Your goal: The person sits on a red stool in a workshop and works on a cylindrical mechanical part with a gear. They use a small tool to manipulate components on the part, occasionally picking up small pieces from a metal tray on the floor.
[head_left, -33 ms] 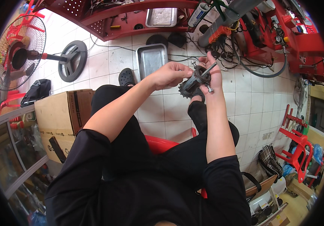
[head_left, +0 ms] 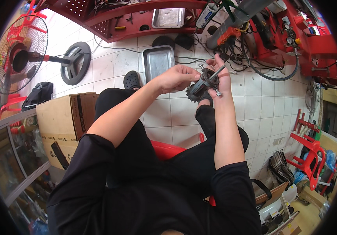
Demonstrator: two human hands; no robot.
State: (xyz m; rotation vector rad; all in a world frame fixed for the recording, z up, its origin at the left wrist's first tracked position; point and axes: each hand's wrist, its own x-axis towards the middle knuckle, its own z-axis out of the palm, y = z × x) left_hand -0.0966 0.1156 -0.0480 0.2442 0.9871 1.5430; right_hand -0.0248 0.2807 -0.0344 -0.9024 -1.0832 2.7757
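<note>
A dark metal mechanical assembly [head_left: 207,81] with a toothed wheel at its lower left, a ring, a protruding rod and two bolts rests in my right hand [head_left: 221,76], whose fingertips reach up behind it. My left hand [head_left: 178,78] pinches at the assembly's left side, thumb and forefinger against it, the other fingers curled; what exactly sits between those fingertips is too small to tell. Both forearms stretch forward over my lap in dark trousers.
A metal tray [head_left: 156,49] and cables lie on the tiled floor ahead. A red workbench [head_left: 109,29] and red machine [head_left: 293,43] stand beyond. A standing fan [head_left: 19,60] and cardboard box [head_left: 55,117] are at left, red plastic stools [head_left: 309,156] and bags at right.
</note>
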